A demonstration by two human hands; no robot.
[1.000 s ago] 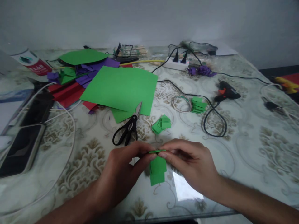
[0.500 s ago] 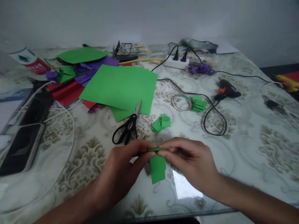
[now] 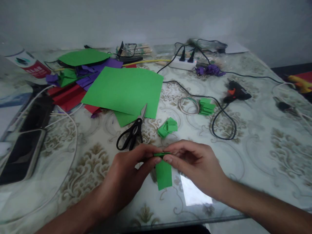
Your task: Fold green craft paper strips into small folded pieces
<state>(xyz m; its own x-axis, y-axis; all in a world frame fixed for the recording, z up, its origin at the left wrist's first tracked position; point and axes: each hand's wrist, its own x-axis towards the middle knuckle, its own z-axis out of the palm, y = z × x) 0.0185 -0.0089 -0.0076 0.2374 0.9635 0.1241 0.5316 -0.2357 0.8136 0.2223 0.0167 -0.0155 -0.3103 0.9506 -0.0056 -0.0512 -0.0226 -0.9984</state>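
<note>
Between my two hands is a small folded piece of green paper [image 3: 162, 154], seen nearly edge-on near the table's front. My left hand [image 3: 134, 169] pinches its left end between thumb and forefinger. At the other end, the thumb and fingers of my right hand [image 3: 195, 165] close on it. Just below my fingertips a flat green paper strip [image 3: 164, 177] shows; whether it joins the folded piece is hidden. Beyond my hands lie small folded green paper pieces [image 3: 168, 127] and black-handled scissors [image 3: 133, 131], whose tips rest on a large green sheet [image 3: 124, 91].
On the right lie a black glue gun [image 3: 236, 92] with its looped cord, and more green pieces [image 3: 206, 106] beside a tape ring [image 3: 188, 106]. A power strip [image 3: 183, 63] sits at the back. A phone [image 3: 23, 156] and white cable lie left, near a bottle [image 3: 29, 63].
My right fingers have shifted slightly on the folded green paper, and its edge now looks a little tilted. The whole view has moved slightly; the other things stay put.
</note>
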